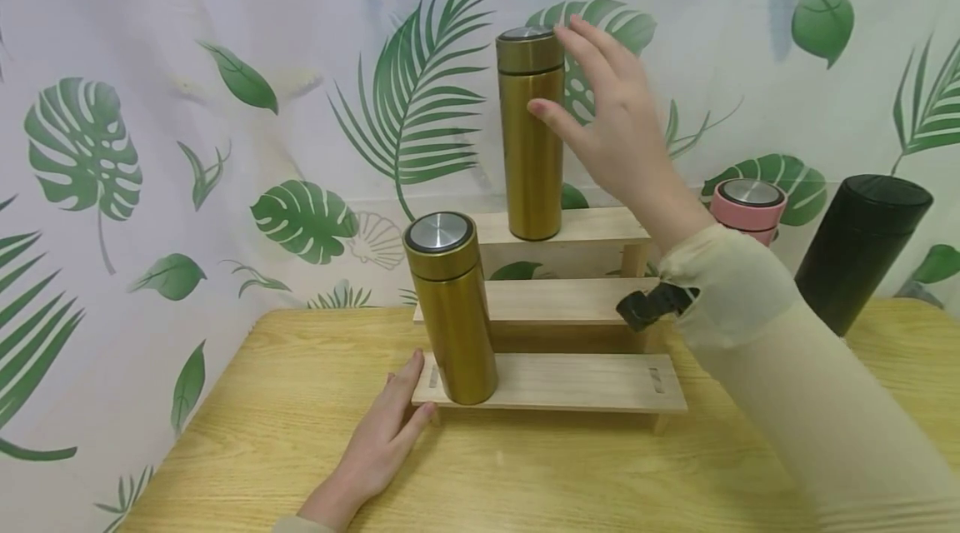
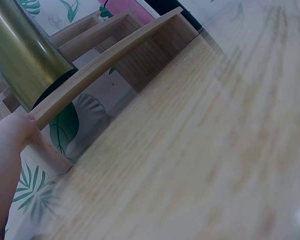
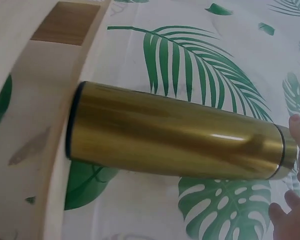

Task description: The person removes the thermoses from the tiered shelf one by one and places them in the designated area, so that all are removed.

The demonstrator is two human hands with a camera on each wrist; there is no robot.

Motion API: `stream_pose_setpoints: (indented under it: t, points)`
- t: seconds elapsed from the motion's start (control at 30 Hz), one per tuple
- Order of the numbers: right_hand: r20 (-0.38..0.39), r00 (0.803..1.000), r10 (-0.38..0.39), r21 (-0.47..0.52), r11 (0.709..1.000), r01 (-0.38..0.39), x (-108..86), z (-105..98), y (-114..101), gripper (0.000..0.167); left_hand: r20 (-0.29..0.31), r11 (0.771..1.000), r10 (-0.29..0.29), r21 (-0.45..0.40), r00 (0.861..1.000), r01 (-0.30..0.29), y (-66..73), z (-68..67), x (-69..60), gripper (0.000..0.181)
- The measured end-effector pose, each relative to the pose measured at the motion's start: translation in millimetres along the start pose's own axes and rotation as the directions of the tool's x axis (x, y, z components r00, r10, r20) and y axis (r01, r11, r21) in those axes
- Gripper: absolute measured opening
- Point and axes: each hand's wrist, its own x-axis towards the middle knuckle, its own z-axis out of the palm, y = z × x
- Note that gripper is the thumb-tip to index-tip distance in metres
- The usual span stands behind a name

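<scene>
Head view shows the right hand (image 1: 615, 112) beside the upper golden bottle (image 1: 531, 154), its fingertips at the rim of the lid. Fingers and thumb are spread apart and not closed around the bottle; in the right wrist view the thumb is away from its side. This bottle stands upright on the top shelf of a three-step wooden stand (image 1: 577, 376). The left hand (image 1: 373, 443) holds the left end of the lowest shelf, between its thumb at the front corner and its fingers. Just beside this hand, on the same shelf, stands the lower golden bottle (image 1: 459, 333). To the right of the stand are a pink bottle (image 1: 750, 208), partly hidden by the right arm, and a black bottle (image 1: 862, 250). Under the stand is a wood-grain table (image 1: 232, 425), and behind it hangs a white leaf-patterned cloth (image 1: 315, 33).
</scene>
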Motion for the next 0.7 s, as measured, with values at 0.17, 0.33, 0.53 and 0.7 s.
stream_pose_setpoints:
  t: [0.17,0.33,0.53,0.7]
  points:
    - [0.069,0.996,0.052,-0.029,0.998,-0.05,23.2,6,-6,0.067,0.007,1.0,-0.001,-0.009,1.0,0.001,0.5,-0.9,0.2,0.063]
    - [0.094,0.993,0.078,-0.017,0.997,-0.077,28.7,12,-8,0.061,0.008,1.0,0.005,-0.018,1.0,-0.005,0.9,-1.0,0.7,0.064]
    - [0.038,0.995,0.093,0.026,0.995,-0.094,27.1,19,-8,0.052,0.005,1.0,0.011,-0.016,1.0,-0.011,0.7,-0.8,1.0,0.064]
    - [-0.008,0.997,0.071,0.06,0.996,-0.071,25.9,25,-11,0.056,0.001,1.0,0.009,-0.012,1.0,-0.009,0.4,-0.7,0.4,0.064]
